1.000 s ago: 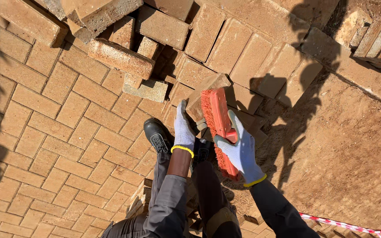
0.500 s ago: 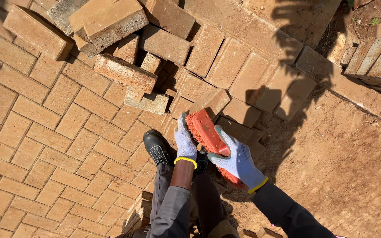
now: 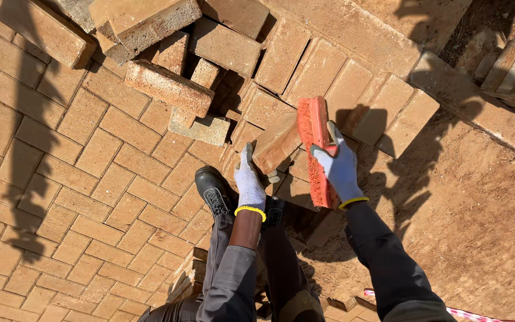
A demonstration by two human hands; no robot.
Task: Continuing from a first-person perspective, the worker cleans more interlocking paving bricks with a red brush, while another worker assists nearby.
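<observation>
A tan paving brick [image 3: 276, 143], rough-faced and dusty, is gripped at its lower end by the gloved left hand [image 3: 250, 182], fingers clenched on it. An orange scrubbing brush [image 3: 316, 149] (bristles turned toward the brick) is grasped by the right hand [image 3: 340, 170], above the paved ground [image 3: 61, 179]. Compared with half a second earlier, the brick and brush have been drawn apart, and the brick's broad face is now seen.

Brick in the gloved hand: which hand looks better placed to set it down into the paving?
Probably the left. The left hand already grips the brick from below, over the gap at the paving's edge. The right hand is closed around the red scrubbing brush, held against the brick's end.
</observation>
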